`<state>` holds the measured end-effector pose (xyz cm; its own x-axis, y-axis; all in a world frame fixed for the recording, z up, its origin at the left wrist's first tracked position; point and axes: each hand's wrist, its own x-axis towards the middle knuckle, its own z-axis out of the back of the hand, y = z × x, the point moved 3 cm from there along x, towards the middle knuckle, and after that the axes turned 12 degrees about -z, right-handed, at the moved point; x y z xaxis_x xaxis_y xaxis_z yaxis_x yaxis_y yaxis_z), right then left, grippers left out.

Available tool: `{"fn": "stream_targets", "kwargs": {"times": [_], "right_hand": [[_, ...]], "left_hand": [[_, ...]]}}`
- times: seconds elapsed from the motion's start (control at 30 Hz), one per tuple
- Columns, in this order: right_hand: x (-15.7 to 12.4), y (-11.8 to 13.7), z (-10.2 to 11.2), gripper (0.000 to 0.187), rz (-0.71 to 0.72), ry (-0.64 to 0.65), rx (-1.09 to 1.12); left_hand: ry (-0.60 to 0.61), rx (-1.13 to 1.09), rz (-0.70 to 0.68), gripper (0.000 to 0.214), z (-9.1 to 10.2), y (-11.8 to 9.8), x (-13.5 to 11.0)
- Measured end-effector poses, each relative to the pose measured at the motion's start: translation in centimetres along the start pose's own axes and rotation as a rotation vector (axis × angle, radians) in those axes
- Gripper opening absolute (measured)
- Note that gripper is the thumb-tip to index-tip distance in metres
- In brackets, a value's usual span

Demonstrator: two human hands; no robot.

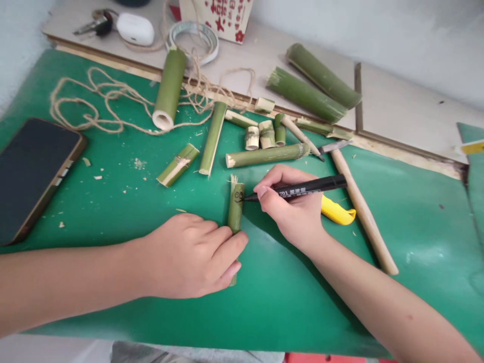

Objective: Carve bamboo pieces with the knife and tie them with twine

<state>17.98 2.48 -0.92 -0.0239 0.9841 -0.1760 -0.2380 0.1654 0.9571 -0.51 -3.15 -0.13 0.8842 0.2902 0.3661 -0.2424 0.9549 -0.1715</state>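
My left hand (200,254) is closed around the lower part of a narrow green bamboo piece (236,209), pressing it against the green mat. Two round eye-like marks and a curved line are drawn in black near its frayed upper end. A black marker pen (302,188) is pinched in my right hand (293,212), its tip touching the bamboo beside the drawing. Partly hidden behind my right hand lies a yellow-handled tool (338,209). To the right of it is a hammer (363,212) with a wooden handle.
Several cut bamboo pieces (264,155) lie beyond my hands, with a thick bamboo tube (170,88) and tangled twine (109,101) further left. A phone (36,174) rests at the left. Split bamboo halves (308,93), a tape roll (212,43) and a white case (135,28) are on the back ledge.
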Motion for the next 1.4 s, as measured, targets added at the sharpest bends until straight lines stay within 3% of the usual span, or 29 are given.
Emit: {"fn": "stream_targets", "kwargs": {"times": [0.17,0.63,1.07,1.27,1.4], "right_hand": [[0.15,0.03,0.32,0.019,0.01,-0.063,0.002],[-0.06,-0.48,0.39,0.016,0.01,-0.055,0.113],[0.14,-0.6,0.13,0.017,0.131,-0.081,0.273],[-0.13,-0.49,0.14,0.021,0.235,-0.193,0.157],[-0.64,-0.3,0.41,0.021,0.34,-0.293,0.092]], "left_hand": [[-0.015,0.005,-0.003,0.027,0.03,0.01,0.07],[-0.011,-0.014,-0.001,0.027,0.18,-0.02,0.19],[0.03,-0.033,-0.005,0.028,-0.24,0.01,-0.04],[0.039,0.006,-0.03,0.03,-0.14,0.13,-0.04],[-0.093,0.079,-0.035,0.029,0.53,0.66,0.19]]}}
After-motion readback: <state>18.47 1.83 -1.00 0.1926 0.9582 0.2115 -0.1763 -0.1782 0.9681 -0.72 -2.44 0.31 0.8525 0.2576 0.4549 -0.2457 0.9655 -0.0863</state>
